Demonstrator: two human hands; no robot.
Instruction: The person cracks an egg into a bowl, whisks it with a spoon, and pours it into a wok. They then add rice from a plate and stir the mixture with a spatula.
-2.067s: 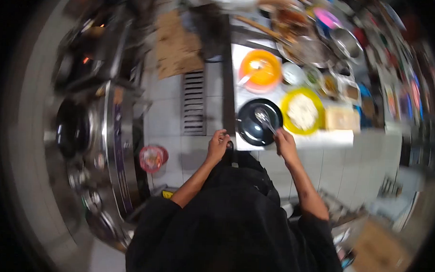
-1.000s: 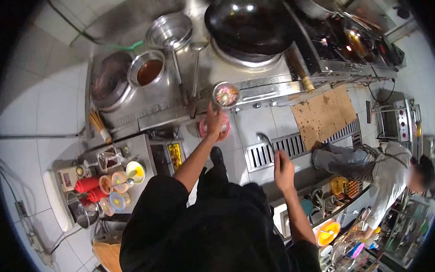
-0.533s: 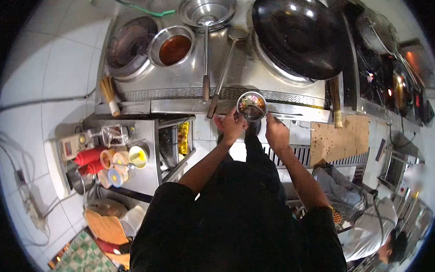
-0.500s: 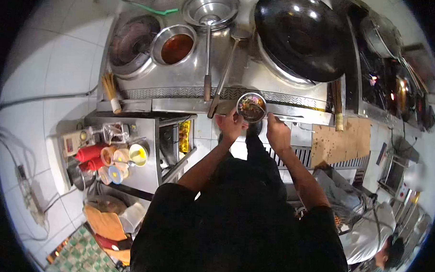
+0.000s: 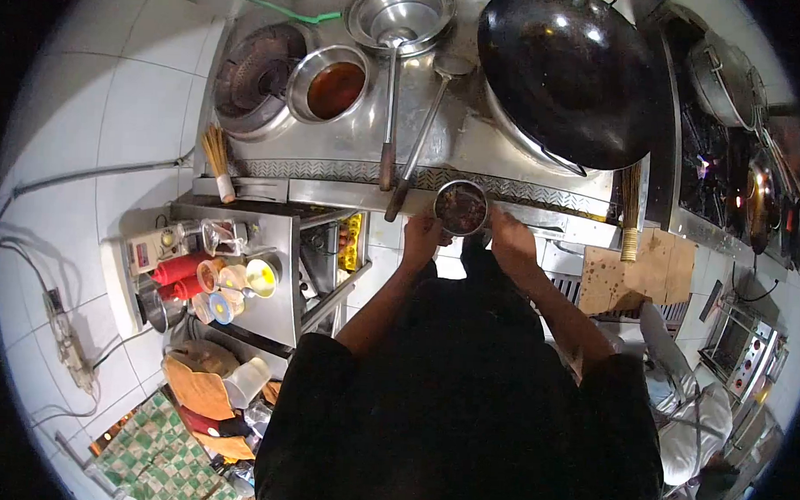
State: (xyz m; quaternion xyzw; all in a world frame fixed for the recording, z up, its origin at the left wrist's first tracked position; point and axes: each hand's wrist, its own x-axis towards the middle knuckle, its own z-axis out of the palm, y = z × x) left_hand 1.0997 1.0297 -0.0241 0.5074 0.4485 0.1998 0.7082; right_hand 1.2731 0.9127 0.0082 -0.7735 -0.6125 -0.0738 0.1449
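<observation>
"Where is the bowl [image 5: 463, 182] sitting?"

"Between the fingers. The left fingers [image 5: 428, 231] are gripping its near-left side; the right fingers [image 5: 505, 227] are lying curled at its right, any hold hidden."

"How is it handling?"

"Looking light, stiff, probably slippery; the dark mix [image 5: 464, 213] is favouring a level grip below the rim."

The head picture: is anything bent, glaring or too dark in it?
In the head view, the stove's front edge looks bowed, the picture corners go black, white glare spots dot the wok, and the small bowl is dim inside, its contents hard to tell.
</observation>
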